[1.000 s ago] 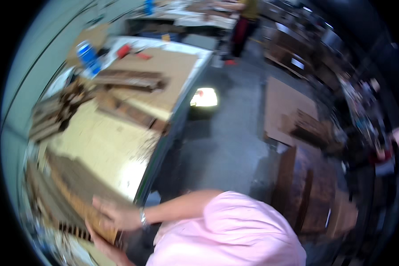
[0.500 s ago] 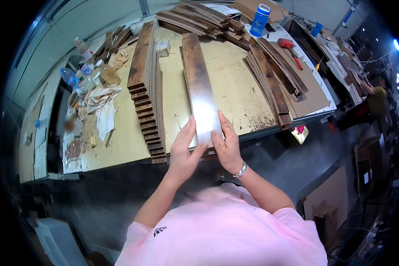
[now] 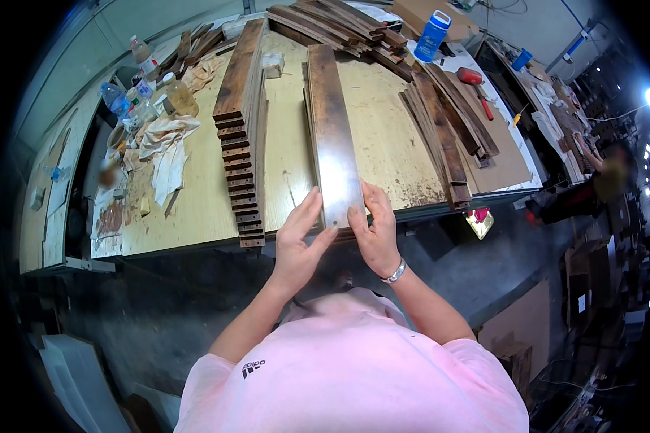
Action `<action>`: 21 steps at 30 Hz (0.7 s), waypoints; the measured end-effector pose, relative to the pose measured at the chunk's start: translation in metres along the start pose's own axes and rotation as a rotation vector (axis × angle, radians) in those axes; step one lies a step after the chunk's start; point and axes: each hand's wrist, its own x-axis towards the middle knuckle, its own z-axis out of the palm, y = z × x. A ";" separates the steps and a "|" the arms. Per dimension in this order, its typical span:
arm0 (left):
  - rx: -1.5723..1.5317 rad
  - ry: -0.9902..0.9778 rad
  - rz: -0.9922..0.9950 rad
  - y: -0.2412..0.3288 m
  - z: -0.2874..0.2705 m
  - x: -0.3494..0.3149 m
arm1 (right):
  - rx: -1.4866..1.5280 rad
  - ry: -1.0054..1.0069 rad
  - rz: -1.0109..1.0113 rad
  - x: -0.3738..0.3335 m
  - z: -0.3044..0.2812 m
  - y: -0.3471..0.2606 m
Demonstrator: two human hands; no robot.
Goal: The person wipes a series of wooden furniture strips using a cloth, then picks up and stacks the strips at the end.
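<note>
A long, dark brown wooden board (image 3: 332,115) with a shiny near end lies on top of other boards in the middle of the table, pointing away from me. My left hand (image 3: 301,234) cups the left side of its near end, the thumb against the front edge. On the opposite side my right hand (image 3: 375,231), with a metal band at the wrist, grips the edge, its thumb on the top face. Between them the hands hold the near end. To the left stands a tall stepped stack of similar boards (image 3: 240,79), with small holes in their ends.
More boards (image 3: 440,130) lie at the right, near a red mallet (image 3: 471,76). A blue bottle (image 3: 432,36) and a heap of boards (image 3: 339,25) are at the back. Rags (image 3: 167,141) and plastic bottles (image 3: 180,97) clutter the left. Another person (image 3: 610,177) is at far right.
The view has shifted slightly. The board I hold now lies a little more evenly over those beneath it, and both hands keep their hold at its near end.
</note>
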 end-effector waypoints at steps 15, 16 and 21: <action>0.070 0.135 -0.001 -0.010 0.019 -0.010 | -0.048 0.041 0.086 -0.002 0.006 0.013; 0.095 0.131 0.008 -0.011 0.020 -0.008 | -0.053 0.030 0.118 0.000 0.006 0.017; 0.072 0.131 0.041 -0.019 0.018 -0.007 | -0.011 0.032 0.129 0.004 0.003 0.017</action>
